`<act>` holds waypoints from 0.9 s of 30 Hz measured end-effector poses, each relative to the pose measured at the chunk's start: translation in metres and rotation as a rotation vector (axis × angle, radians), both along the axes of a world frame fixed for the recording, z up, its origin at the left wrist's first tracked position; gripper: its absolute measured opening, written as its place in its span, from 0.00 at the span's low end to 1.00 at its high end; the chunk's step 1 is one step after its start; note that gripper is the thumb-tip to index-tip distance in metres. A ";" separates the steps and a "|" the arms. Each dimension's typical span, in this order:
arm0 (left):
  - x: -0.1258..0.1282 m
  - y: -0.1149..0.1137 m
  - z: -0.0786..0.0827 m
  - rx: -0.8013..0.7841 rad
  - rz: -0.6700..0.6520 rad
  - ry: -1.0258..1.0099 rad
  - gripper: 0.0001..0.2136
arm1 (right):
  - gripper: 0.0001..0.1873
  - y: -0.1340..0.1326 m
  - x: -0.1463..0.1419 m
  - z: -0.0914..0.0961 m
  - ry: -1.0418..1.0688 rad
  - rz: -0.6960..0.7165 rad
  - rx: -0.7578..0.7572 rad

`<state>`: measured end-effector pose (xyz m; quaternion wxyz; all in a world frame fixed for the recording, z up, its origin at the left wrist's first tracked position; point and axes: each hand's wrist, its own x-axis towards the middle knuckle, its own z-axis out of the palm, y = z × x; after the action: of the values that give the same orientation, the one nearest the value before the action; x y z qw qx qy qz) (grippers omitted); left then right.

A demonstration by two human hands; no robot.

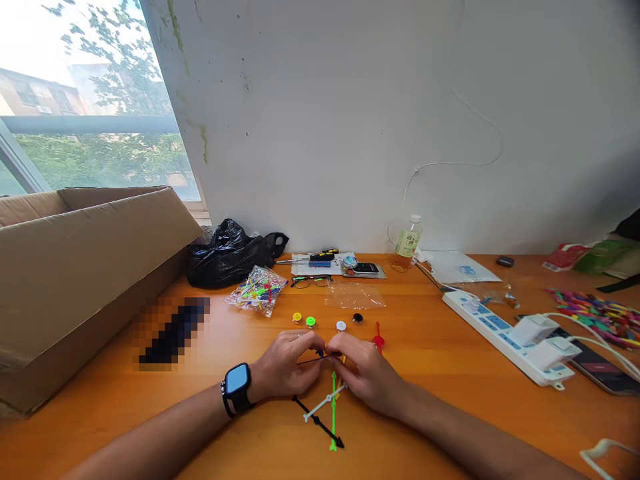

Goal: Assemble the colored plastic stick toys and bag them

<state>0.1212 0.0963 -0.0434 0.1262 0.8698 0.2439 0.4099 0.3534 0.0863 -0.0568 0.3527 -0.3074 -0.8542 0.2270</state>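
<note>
My left hand, a watch on its wrist, and my right hand meet over the table. Both pinch a small dark blue plastic piece, mostly hidden by fingers; a thin dark shaft runs from it under my left fingers. Below them lie a black arrow, a white arrow and a green arrow, crossing one another. A yellow arrow is partly covered by my right hand. Beyond stand round yellow, green, white and black bases. A red arrow sits on a red round part.
A cardboard box fills the left side, beside a black plastic bag. A bag of coloured arrows, eyeglasses, screwdrivers and a bottle lie farther back. A power strip with chargers is on the right.
</note>
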 end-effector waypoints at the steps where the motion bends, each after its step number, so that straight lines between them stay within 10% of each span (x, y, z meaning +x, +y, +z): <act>1: 0.000 0.000 0.000 0.000 -0.001 0.006 0.10 | 0.08 0.000 0.000 -0.001 -0.007 0.000 0.002; 27: 0.000 0.003 -0.006 -0.002 -0.081 0.147 0.06 | 0.08 0.001 0.005 -0.001 -0.085 0.060 -0.042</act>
<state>0.1210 0.0993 -0.0492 0.1254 0.9065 0.2177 0.3394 0.3579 0.0878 -0.0578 0.3026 -0.2984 -0.8723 0.2418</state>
